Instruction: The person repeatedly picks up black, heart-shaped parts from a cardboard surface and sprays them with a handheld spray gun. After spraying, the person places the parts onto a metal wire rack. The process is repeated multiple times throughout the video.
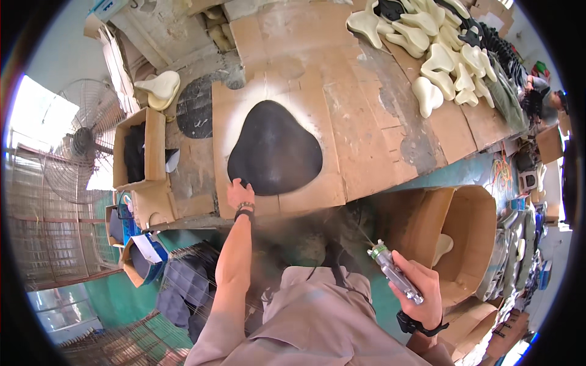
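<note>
Black saddle-shaped panel [274, 149] lying flat, narrow end pointing away, on a cardboard sheet [305, 198] spread over a worktable. Wearing a bracelet and a dark band, the person's left hand [241, 194] touches its near-left corner; whether those fingers pinch the edge or merely rest there, I cannot tell. Below the table edge and apart from the panel, the right hand [418, 287] has its fingers wrapped around a silver tool [397, 276] with a green collar (probably a spray gun).

The panel is already laid out, and its surface looks dark and smooth, though how much coating it carries is unclear. A whitish halo [235, 125] surrounds it on the cardboard. Cream saddle forms [438, 59], many uncovered, are heaped at far right.

A small carton [157, 146] holding dark pieces stands left of the panel, near a wire-caged fan [82, 141]. Beside the right hand, a large open carton [421, 229] crowds that side; only the left hand overlaps the panel.
</note>
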The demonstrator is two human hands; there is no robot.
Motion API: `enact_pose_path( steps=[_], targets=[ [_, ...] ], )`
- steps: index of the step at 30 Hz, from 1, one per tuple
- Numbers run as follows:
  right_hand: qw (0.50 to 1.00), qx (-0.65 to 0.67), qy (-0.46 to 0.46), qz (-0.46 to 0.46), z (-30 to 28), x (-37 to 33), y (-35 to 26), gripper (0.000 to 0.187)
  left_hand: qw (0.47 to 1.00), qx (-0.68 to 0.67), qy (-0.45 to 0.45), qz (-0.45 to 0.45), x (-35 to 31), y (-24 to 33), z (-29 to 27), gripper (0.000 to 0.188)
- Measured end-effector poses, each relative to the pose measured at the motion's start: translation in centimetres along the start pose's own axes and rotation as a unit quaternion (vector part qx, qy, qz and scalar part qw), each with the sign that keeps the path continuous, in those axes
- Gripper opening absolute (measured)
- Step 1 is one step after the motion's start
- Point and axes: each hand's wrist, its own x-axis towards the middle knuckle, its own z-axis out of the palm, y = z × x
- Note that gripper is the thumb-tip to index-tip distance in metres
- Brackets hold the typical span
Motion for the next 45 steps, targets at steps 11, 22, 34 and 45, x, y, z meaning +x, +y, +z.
enact_pose_path(
  steps=[11,22,34,45],
  targets=[
    [0.996,0.053,0.004,-0.078,-0.4,0.9,1.4,0.074,0.985,-0.161,-0.015,-0.057,0.7,0.0,0.3,0.03],
    [0.995,0.046,0.065,-0.055,0.0,1.1,1.8,0.05,0.522,-0.78,-0.276,-0.208,6.7,7.6,-3.9,0.006],
    [0.992,0.022,-0.073,-0.099,3.7,4.2,0.2,0.057,0.276,-0.958,-0.076,-0.014,0.5,5.1,-27.1,0.035],
    [0.91,-0.152,-0.382,-0.049,17.0,7.8,9.3,0.049,0.156,-0.948,0.204,-0.188,-23.0,-14.1,-26.0,0.038]
  ],
)
